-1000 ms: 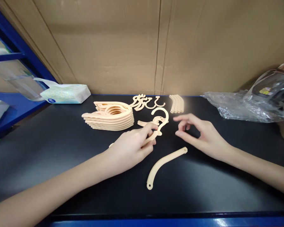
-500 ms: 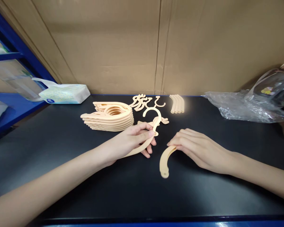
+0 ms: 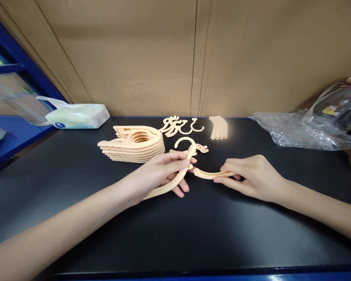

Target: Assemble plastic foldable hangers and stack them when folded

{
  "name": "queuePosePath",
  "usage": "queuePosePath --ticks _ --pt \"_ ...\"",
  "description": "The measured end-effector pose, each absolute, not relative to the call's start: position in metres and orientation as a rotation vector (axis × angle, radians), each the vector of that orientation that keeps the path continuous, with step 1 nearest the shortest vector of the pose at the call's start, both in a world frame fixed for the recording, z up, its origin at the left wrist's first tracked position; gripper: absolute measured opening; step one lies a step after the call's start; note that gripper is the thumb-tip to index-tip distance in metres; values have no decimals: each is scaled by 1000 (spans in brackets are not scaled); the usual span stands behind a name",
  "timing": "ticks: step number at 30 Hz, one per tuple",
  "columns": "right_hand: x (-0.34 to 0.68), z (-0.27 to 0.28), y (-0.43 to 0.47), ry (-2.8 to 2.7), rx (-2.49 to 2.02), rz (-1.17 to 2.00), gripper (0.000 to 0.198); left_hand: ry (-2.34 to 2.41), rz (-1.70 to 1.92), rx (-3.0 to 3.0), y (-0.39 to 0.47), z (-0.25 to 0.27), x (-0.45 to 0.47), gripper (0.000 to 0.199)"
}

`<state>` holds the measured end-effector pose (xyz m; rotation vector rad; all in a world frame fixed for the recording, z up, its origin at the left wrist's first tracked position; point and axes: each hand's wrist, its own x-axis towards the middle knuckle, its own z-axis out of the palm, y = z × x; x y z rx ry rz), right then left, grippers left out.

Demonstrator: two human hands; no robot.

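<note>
My left hand (image 3: 166,171) is closed on a cream plastic hanger hook (image 3: 192,147) with one curved arm attached, pinching near the joint; the hook curls upward. Between the thumb and fingers of my right hand (image 3: 248,175) is a loose curved hanger arm (image 3: 206,174). Its rounded end points left, close to the joint in my left hand; whether they touch, I cannot tell. Behind my left hand lies a neat stack of folded hangers (image 3: 134,148). Loose hooks (image 3: 172,125) and several hanger arms (image 3: 218,128) lie farther back.
A tissue pack (image 3: 78,116) sits at the back left of the black table (image 3: 175,242). Clear plastic wrapping (image 3: 304,130) and a transparent bag (image 3: 339,109) are at the right. Cardboard (image 3: 128,58) stands behind the table, and a blue shelf (image 3: 6,127) at the left.
My right hand has turned the loose arm from hanging downward to nearly level, bringing its end up beside the hook joint. My left hand has lowered slightly, still holding the hook.
</note>
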<state>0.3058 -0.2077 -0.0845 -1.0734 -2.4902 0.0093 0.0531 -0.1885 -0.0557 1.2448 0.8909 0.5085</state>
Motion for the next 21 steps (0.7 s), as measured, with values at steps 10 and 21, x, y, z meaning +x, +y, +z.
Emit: queuePosePath --ticks 10,21 --pt "303 -88 -210 -2480 -975 -273 32 847 417 1121 -188 -53 51 24" --pt "302 -85 -210 -2507 -913 -411 36 872 429 1186 -187 -54 53 9"
